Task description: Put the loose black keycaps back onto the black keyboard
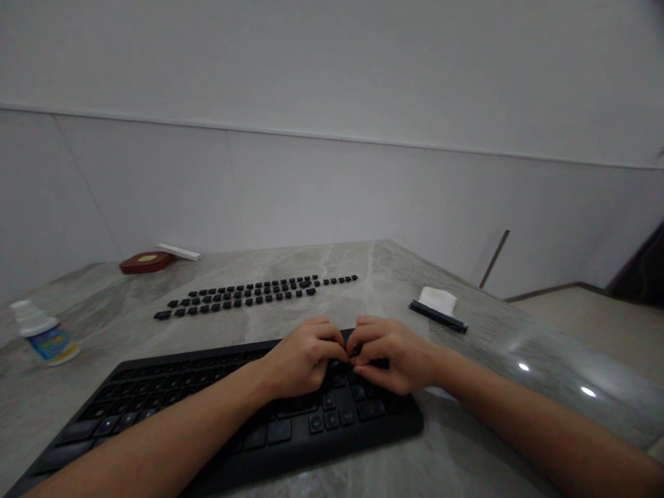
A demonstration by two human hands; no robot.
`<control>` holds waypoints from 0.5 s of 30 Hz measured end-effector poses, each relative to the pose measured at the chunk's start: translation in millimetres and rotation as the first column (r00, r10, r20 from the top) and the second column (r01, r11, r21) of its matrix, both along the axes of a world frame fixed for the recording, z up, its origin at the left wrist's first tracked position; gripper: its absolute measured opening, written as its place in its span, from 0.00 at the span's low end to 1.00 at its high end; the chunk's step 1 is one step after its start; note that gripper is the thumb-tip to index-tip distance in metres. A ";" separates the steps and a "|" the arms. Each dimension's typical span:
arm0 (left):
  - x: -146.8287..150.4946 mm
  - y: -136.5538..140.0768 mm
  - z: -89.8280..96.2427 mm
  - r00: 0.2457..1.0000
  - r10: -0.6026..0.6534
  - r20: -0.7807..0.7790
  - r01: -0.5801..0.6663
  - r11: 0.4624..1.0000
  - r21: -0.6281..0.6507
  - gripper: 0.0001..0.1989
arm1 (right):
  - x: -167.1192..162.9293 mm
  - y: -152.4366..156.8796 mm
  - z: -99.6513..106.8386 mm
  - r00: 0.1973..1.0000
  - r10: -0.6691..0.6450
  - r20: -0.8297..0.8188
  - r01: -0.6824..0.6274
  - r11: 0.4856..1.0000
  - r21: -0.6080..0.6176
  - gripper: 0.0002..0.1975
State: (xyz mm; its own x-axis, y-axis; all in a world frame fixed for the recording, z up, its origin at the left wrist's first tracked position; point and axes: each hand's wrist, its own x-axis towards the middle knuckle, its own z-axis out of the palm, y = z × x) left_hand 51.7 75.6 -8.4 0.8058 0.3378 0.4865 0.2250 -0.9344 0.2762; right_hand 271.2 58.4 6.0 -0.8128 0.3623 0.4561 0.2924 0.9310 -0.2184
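Observation:
A black keyboard (290,446) lies at a slant across the front of the table, with bare sockets where keycaps are off in its upper left part. My left hand (307,356) rests over its right half, thumb and fingers pinched together. Close against it, my right hand (391,354) pinches from the other side, and the fingertips of both meet above the keys. Whatever is between them is too small and covered to make out. Behind the keyboard, loose black keycaps (237,303) are laid out in several rows.
On the right lie a black strip (438,316) and a crumpled white tissue (438,299). A white bottle (46,335) with a blue label stands at the left. Toward the wall are a red-brown box (146,262) and a white bar (178,251). The grey marble-patterned table (498,387) ends at the right.

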 end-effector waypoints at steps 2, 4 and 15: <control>0.5 -1.4 1.4 1.000 0.014 -0.025 -0.013 1.000 0.006 0.20 | -1.3 -2.6 -0.1 1.000 -0.012 0.018 0.012 1.000 -0.010 0.06; 1.6 -3.2 2.9 0.997 0.039 -0.060 -0.037 0.999 0.038 0.18 | -3.0 -4.8 -0.9 0.999 -0.032 0.020 0.032 0.999 -0.025 0.06; 11.5 -11.7 6.1 0.947 0.174 -0.271 -0.138 0.979 0.148 0.08 | -7.7 -11.8 5.4 0.985 -0.084 0.149 0.091 0.995 -0.039 0.10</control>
State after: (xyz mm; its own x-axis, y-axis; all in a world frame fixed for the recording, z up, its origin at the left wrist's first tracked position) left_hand 63.2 63.8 -2.3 0.8579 0.4208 0.2949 0.4219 -0.9044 0.0633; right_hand 263.5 46.7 11.4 -0.8343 0.4522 0.3152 0.4041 0.8907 -0.2083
